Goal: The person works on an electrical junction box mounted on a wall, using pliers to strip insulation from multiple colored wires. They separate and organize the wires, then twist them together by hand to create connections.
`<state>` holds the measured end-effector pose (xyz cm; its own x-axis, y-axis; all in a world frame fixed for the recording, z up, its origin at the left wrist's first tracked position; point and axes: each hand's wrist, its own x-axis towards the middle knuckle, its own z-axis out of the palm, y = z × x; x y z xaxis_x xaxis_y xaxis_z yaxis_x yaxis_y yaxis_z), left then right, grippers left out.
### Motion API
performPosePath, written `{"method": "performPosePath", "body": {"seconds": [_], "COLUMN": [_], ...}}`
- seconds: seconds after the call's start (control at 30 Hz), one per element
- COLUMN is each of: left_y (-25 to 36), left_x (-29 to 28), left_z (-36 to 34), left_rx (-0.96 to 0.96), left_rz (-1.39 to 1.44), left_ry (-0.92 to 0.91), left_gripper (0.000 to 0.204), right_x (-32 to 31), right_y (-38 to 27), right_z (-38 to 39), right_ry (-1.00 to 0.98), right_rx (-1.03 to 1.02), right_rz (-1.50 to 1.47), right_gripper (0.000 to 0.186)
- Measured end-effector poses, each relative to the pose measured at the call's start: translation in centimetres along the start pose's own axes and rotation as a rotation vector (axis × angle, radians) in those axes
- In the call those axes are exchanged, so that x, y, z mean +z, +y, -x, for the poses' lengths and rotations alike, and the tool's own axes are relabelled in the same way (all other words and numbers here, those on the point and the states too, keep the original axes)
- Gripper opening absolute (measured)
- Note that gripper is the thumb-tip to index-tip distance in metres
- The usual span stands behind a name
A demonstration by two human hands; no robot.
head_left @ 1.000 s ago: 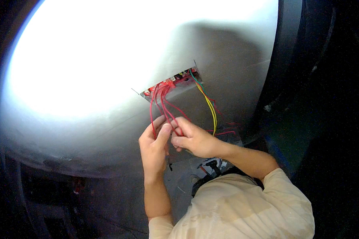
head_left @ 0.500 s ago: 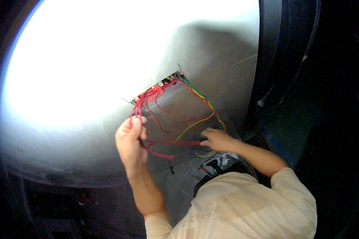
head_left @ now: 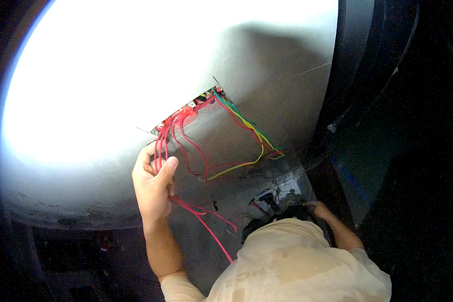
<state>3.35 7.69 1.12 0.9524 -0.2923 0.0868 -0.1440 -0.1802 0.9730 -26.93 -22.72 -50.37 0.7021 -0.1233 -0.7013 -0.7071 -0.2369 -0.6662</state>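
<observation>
Several red wires (head_left: 162,146) come out of a long slot-shaped box (head_left: 191,108) set in the grey wall. My left hand (head_left: 153,181) is closed around them just below the box, and their loose ends hang past my wrist toward my shirt. Other red wires (head_left: 202,153) dangle free beside the hand. From the box's right end, green, yellow and red wires (head_left: 251,128) run down to the right, apart from both hands. My right hand (head_left: 318,209) is low by my waist on the right; it is blurred and its fingers are not clear.
Below the wires, a black drill-like tool (head_left: 271,201) and a red-handled tool (head_left: 258,205) lie near my body among small items. The wall (head_left: 110,191) is brightly lit at upper left and shadowed at right. A dark vertical frame (head_left: 355,45) stands to the right.
My right hand has left the hanging wires and drawn back to my waist. My left hand has shifted slightly left, still holding the red wires, whose ends now hang lower.
</observation>
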Motion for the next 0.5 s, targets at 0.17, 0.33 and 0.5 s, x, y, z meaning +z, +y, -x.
{"method": "performPosePath", "body": {"seconds": [0.17, 0.33, 0.5], "left_y": [-1.9, -4.5, -5.2], "left_x": [0.0, -2.7, -5.9], "left_z": [-1.2, -3.4, -3.4], "left_rx": [0.202, 0.062, 0.154], "left_rz": [-0.339, -0.303, -0.090], "left_ry": [0.191, 0.311, 0.116], "left_gripper": [0.024, 0.024, 0.035], "right_x": [3.3, 6.0, 3.8], "right_y": [7.5, 15.8, 1.3], "right_z": [-1.7, -7.6, -0.5], "right_ry": [0.032, 0.086, 0.073], "right_rx": [-0.210, -0.308, -0.154], "right_rz": [-0.088, -0.005, 0.089], "right_gripper": [0.045, 0.043, 0.049]}}
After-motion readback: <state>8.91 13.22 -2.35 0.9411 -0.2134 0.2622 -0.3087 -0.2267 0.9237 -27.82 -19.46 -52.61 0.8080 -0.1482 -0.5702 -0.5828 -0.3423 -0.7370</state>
